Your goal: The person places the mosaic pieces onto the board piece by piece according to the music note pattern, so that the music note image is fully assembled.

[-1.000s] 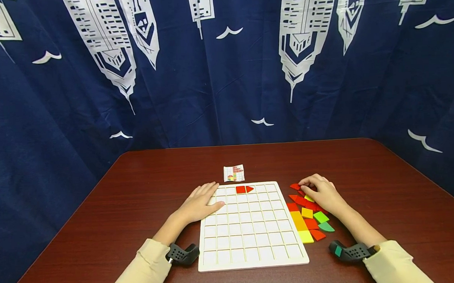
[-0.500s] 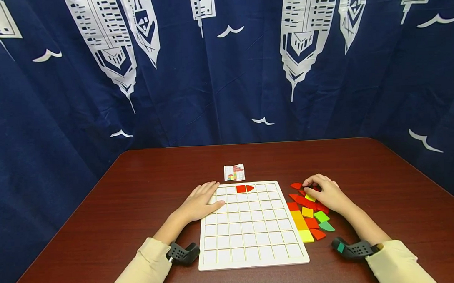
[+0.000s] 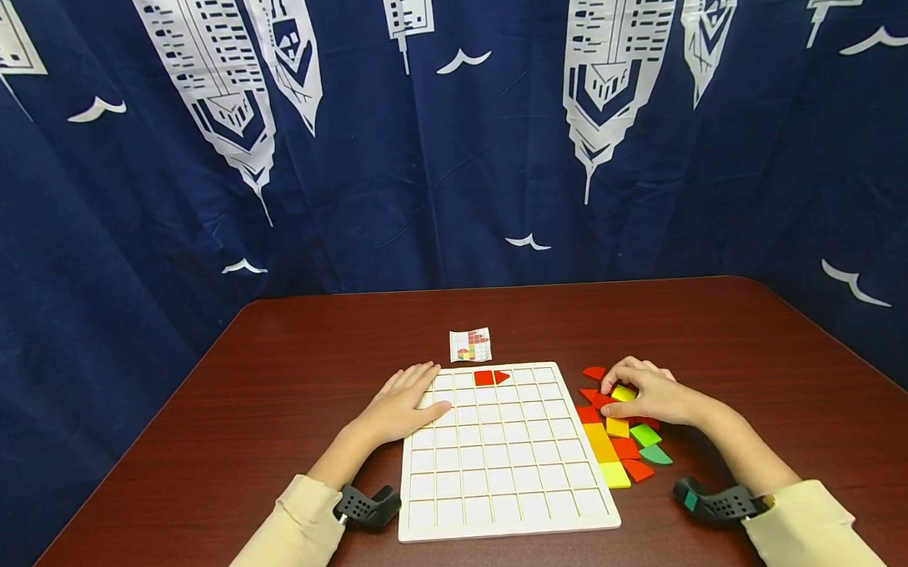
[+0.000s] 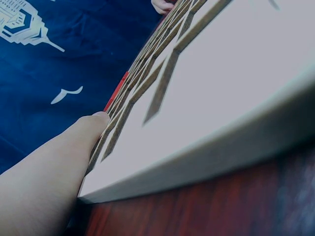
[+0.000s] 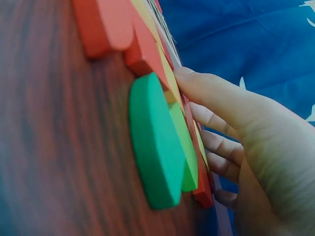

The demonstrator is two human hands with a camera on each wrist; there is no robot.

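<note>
My left hand [image 3: 404,409] lies with fingers outstretched on the upper left edge of a white grid board [image 3: 505,457]; its thumb reaches over the squares. A red square block [image 3: 483,378] and a red triangle block [image 3: 501,377] sit side by side in the board's top row. To the right of the board, my right hand [image 3: 649,393] hovers over a pile of coloured blocks, thumb and index finger apart on either side of red pointed blocks [image 3: 595,398]. A yellow block [image 3: 623,393] shows under its arch. Whether the fingertips touch a block is unclear.
A small card with a coloured pattern [image 3: 470,345] lies beyond the board. Orange blocks [image 3: 599,443], a light green block [image 3: 645,435], a dark green curved block [image 3: 656,455] and several others crowd the board's right edge. A blue curtain [image 3: 436,192] hangs behind the table.
My right hand has drawn back toward me from the far end of the pile, and its thumb now lies lower, near the red pointed blocks. The left hand stays in place.
</note>
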